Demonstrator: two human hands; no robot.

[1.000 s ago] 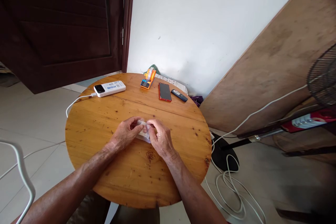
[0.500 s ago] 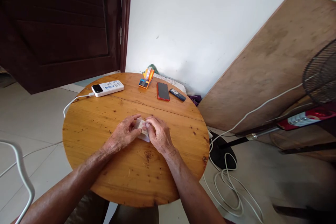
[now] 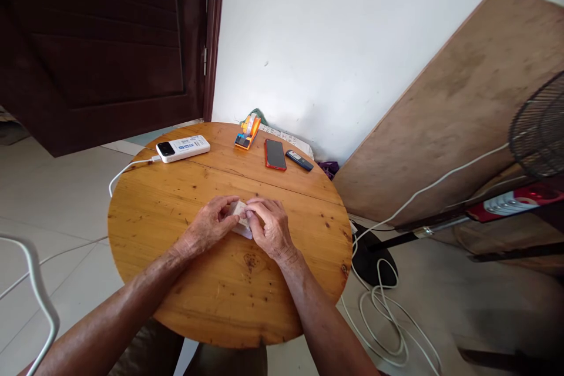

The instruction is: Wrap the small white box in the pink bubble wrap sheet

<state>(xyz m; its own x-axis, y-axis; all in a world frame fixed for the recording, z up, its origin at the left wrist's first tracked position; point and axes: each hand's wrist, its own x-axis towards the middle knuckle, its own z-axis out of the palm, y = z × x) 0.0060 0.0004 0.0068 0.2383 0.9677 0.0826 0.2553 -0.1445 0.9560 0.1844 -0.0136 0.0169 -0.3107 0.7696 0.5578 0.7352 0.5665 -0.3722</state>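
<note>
A small whitish box-like packet [image 3: 240,224] lies on the round wooden table [image 3: 198,299] between my hands. What it is exactly I cannot make out, since fingers cover much of it. My left hand [image 3: 212,223] grips its left side, thumb along the near edge and fingers at the far edge. From the right, my right hand [image 3: 269,228] closes on it, with thumb and fingertips pinching near its top right corner.
Toward the back stand a white power bank [image 3: 187,148] with a cable plugged in, an orange tape dispenser [image 3: 248,131], a red-edged phone [image 3: 275,154] and a dark small device [image 3: 299,160]. A fan [image 3: 540,129] and coiled white cable [image 3: 383,311] are on the right.
Both hands stay at the packet; the fingers of my right hand have shifted slightly over it. The whole view has moved a little.
</note>
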